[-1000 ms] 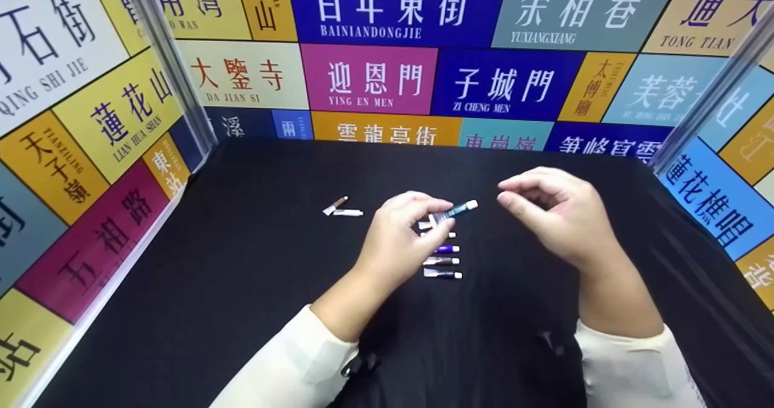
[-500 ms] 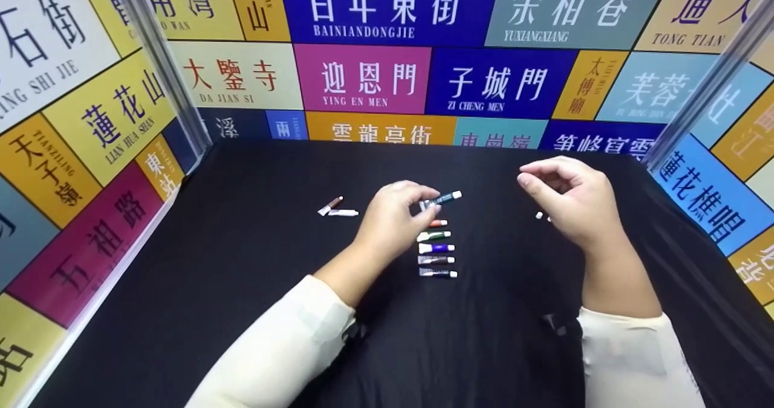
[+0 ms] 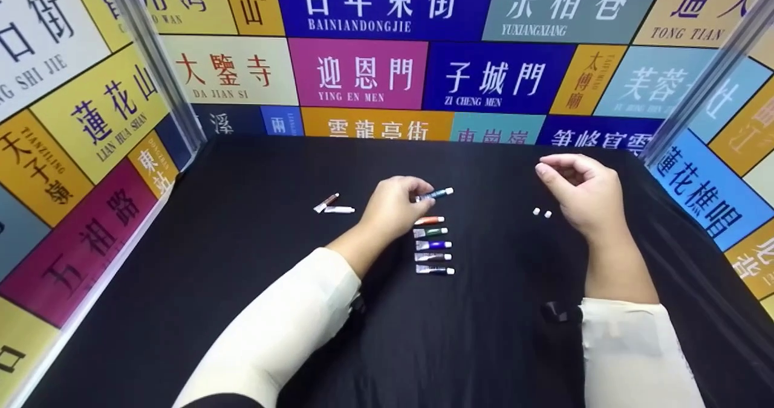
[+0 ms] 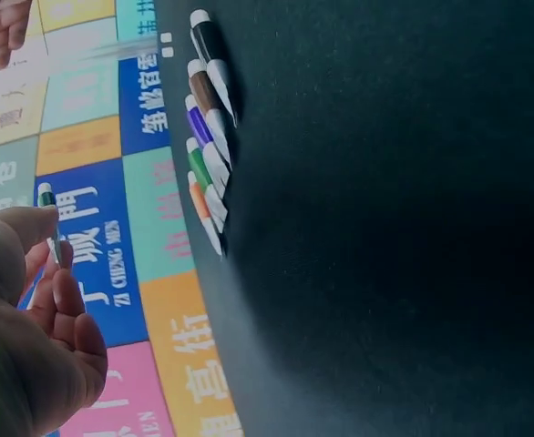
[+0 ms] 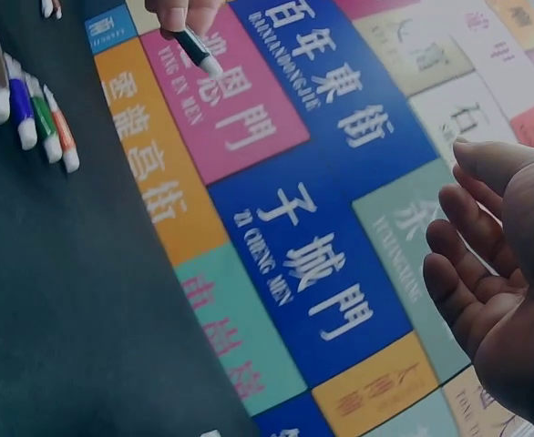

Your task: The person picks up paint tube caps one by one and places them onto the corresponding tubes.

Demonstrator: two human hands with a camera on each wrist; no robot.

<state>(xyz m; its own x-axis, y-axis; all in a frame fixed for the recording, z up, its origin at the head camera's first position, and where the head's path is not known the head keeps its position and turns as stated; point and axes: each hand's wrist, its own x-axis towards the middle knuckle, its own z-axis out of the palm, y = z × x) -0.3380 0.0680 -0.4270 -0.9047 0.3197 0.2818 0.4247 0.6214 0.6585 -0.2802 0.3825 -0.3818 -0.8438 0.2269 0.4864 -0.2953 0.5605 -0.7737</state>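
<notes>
My left hand (image 3: 393,205) pinches a small dark green paint tube (image 3: 442,192) between thumb and fingers, its white cap pointing right. In the left wrist view that hand shows the tube (image 4: 46,193) raised above the level of the cloth. Just nearer to me lies a column of capped paint tubes: orange (image 3: 431,220), green (image 3: 430,233), purple (image 3: 433,245), brown (image 3: 433,257) and black (image 3: 435,270). Off to the right, my right hand (image 3: 583,193) hovers with loosely bent fingers and nothing in them. Two small white caps (image 3: 536,211) lie to its left on the cloth.
Black cloth (image 3: 272,311) covers the table. Left of my left hand, a brown tube (image 3: 327,202) and a white tube (image 3: 340,210) lie touching or nearly so. Panels with coloured sign lettering (image 3: 363,72) stand around the back and sides. A dark object (image 3: 555,312) shows beside the right cuff.
My left hand has moved away from me and slightly left with the green tube, uncovering the column of tubes. The right hand has shifted right and farther off, and the two white caps now show.
</notes>
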